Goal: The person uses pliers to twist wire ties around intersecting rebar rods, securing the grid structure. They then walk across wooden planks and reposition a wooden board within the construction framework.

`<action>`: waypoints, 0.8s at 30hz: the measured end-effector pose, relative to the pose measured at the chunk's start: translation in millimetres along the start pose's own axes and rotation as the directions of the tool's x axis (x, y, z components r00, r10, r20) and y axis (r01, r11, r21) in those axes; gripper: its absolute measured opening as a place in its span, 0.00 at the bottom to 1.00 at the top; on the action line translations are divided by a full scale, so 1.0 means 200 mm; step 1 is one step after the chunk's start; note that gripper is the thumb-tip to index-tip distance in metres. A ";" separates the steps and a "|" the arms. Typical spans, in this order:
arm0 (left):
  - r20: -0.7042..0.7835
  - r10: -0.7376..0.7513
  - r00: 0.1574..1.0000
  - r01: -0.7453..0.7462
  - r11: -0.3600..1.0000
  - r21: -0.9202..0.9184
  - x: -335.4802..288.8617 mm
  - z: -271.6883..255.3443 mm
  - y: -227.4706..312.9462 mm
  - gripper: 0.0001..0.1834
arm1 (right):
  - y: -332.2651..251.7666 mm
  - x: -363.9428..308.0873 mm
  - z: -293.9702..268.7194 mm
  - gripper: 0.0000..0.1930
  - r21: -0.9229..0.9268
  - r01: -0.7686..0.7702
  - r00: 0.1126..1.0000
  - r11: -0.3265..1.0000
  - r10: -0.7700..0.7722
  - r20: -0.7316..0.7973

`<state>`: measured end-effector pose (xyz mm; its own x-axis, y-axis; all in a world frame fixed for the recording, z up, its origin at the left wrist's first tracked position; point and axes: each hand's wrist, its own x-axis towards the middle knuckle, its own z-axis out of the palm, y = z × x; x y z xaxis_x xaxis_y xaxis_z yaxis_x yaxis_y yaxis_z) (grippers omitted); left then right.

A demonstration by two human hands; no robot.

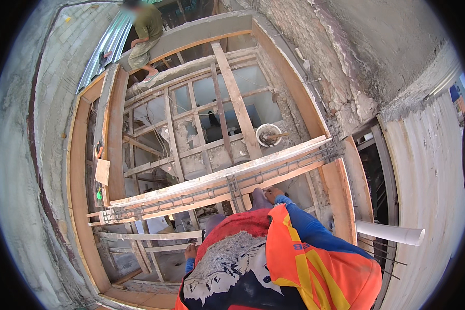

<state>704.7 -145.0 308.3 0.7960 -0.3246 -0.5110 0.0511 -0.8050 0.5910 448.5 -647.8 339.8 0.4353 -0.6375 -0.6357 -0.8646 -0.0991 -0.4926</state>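
My right hand (pixel 273 195) is beside my knee, close to the near board of a long wooden beam form (pixel 191 197). Its fingers are small in the view, and I cannot tell whether they grip anything. A cage of steel rebar (pixel 191 202) runs along inside the form. Lower left, my left hand (pixel 190 251) hangs beside my body near thin wooden strips (pixel 150 236). Its fingers look curled, with a small dark thing at them that I cannot make out. An orange and yellow vest (pixel 299 253) covers part of my right arm.
Below the form lies a deep opening crossed by planks (pixel 236 98). A white bucket (pixel 261 140) with a wooden-handled tool stands beyond the form. Another person (pixel 149 31) sits at the far left edge. A white pipe (pixel 392 232) and rebar ends stick out at right.
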 end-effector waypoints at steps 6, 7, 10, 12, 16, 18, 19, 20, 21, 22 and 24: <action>0.002 0.000 1.000 0.000 0.997 -0.071 -0.15 -0.10 0.38 0.21 | 0.04 0.02 0.01 0.26 0.007 -0.016 1.000 1.000 0.016 0.025; -0.015 0.069 0.998 -0.070 0.996 -0.062 -0.14 -0.10 0.37 0.20 | 0.06 0.04 0.02 0.26 0.000 -0.014 1.000 1.000 0.014 0.015; -0.042 0.182 0.982 -0.182 0.983 -0.002 -0.13 -0.06 0.39 0.21 | 0.11 0.09 0.04 0.26 0.024 -0.069 0.998 0.997 0.068 0.011; -0.070 0.091 0.993 -0.092 0.996 -0.004 -0.13 -0.04 0.41 0.21 | 0.13 0.09 0.04 0.26 0.008 -0.052 0.999 0.999 0.052 -0.001; -0.001 -0.125 0.992 0.122 0.966 -0.230 -0.23 -0.03 0.55 0.18 | 0.10 0.07 0.00 0.26 -0.012 -0.031 0.999 0.999 0.032 0.032; 0.012 -0.058 0.998 0.058 0.996 -0.072 -0.24 -0.05 0.54 0.17 | 0.07 0.07 -0.02 0.25 0.009 0.004 0.999 1.000 -0.004 0.036; 0.023 -0.027 0.999 0.027 1.000 0.003 -0.24 -0.05 0.51 0.17 | 0.10 0.08 -0.02 0.25 0.009 0.015 0.999 1.000 -0.016 0.047; 0.011 0.142 0.990 -0.142 0.980 0.140 -0.23 -0.05 0.48 0.18 | 0.12 0.10 -0.02 0.25 0.009 0.028 0.998 1.000 -0.028 0.059; -0.005 0.291 0.957 -0.278 0.918 0.284 -0.21 -0.05 0.38 0.18 | 0.07 0.08 -0.01 0.25 -0.022 0.027 0.999 0.999 -0.026 0.045; 0.015 0.432 0.902 -0.398 0.816 0.420 -0.24 -0.05 0.38 0.19 | 0.06 0.08 -0.01 0.26 -0.021 0.006 0.997 1.000 -0.004 0.074; -0.007 -0.150 0.989 0.139 0.931 -0.337 -0.27 -0.01 0.55 0.18 | 0.09 0.08 -0.04 0.28 -0.025 -0.056 0.991 0.998 0.059 0.123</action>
<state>668.1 -214.6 401.8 0.7834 -0.1965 -0.5896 0.3617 -0.6273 0.6897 437.1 -665.0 324.9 0.4113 -0.5432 -0.7319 -0.8936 -0.0822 -0.4412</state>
